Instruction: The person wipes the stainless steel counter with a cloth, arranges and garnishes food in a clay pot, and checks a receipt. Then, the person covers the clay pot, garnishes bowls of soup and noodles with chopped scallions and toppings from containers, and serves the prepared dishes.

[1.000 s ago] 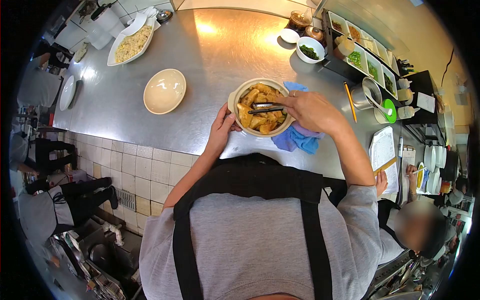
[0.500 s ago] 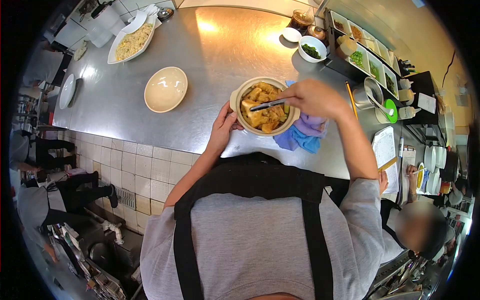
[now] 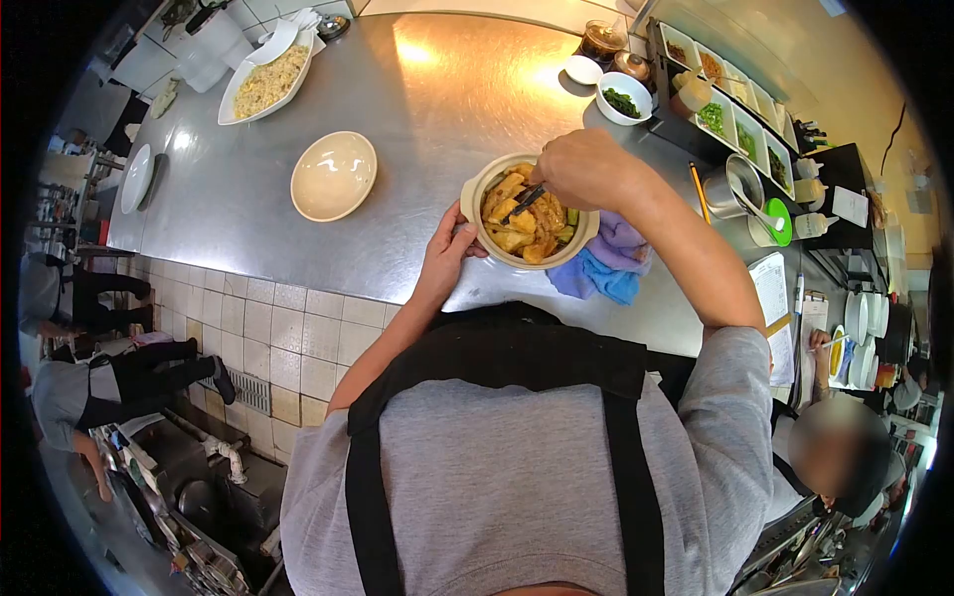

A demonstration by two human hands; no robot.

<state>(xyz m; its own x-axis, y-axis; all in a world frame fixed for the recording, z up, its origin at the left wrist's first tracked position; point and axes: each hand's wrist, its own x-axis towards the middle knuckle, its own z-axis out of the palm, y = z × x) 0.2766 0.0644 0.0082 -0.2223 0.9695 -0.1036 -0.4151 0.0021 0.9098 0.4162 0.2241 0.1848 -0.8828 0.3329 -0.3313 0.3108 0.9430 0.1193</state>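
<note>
A beige clay pot [image 3: 473, 202] of stewed food, with browned chunks [image 3: 517, 226] and bits of green, stands at the near edge of the steel counter. My left hand [image 3: 449, 254] grips its left side, thumb against the outer wall. Above the far right part of the rim, my right hand [image 3: 586, 171] is closed around dark, slim tongs [image 3: 528, 199], whose tips reach into the food. The hand hides the upper part of the tongs and some of the rim. Purple and blue cloths [image 3: 608, 266] lie against the pot's right side.
A beige bowl [image 3: 334, 177] sits left on the counter [image 3: 437, 109]; fried rice [image 3: 266, 83] fills a white dish beyond. A bowl of greens [image 3: 623, 99] and a condiment rack [image 3: 686, 124] stand at the back right. Another person [image 3: 830, 452] is at the right with papers [image 3: 773, 298].
My right hand has moved left and slightly away from me, and the tongs now point more steeply into the pot. My left hand keeps its hold.
</note>
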